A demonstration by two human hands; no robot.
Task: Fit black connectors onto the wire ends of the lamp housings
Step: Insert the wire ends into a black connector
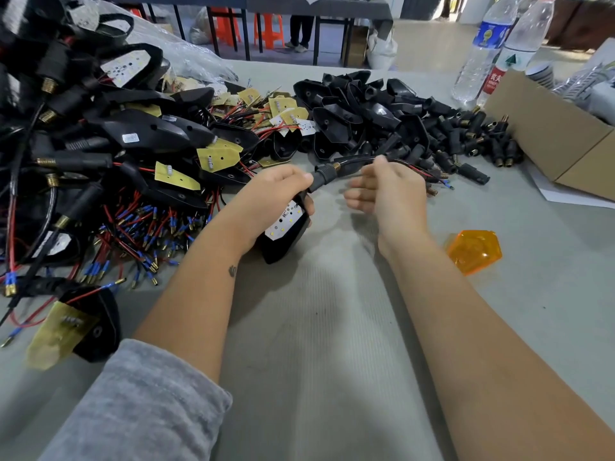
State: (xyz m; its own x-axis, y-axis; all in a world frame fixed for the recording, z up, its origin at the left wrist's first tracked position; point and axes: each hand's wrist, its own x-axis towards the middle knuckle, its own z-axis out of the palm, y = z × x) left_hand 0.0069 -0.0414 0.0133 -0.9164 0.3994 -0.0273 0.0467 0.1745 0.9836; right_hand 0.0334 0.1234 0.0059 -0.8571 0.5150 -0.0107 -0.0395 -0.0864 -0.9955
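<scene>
- At centre of the worktop (326, 344), the left hand (273, 197) grips a lamp housing (286, 232), fingers curled round its black stem; the white LED board faces up.
- A black connector (324, 176) sits on the stem's end, just past the left fingertips, with a brass threaded collar showing.
- Right hand (387, 194) pinches the sheathed wire (357, 161) leaving the connector, thumb and forefinger pressed together on it; remaining fingers are loosely curled.
- Wire runs rightward to red and black leads with blue-sleeved terminals (447, 185), lying on the worktop.
- Loose connector pile (466, 138) lies beyond the right hand, touching empty black shells (352, 108).
- Heap of wired housings (133, 141) occupies the left side.
- Orange lens (474, 251) rests right of the right forearm, apart from it.
- Cardboard box (552, 134) and water bottles (499, 44) stand far right.
</scene>
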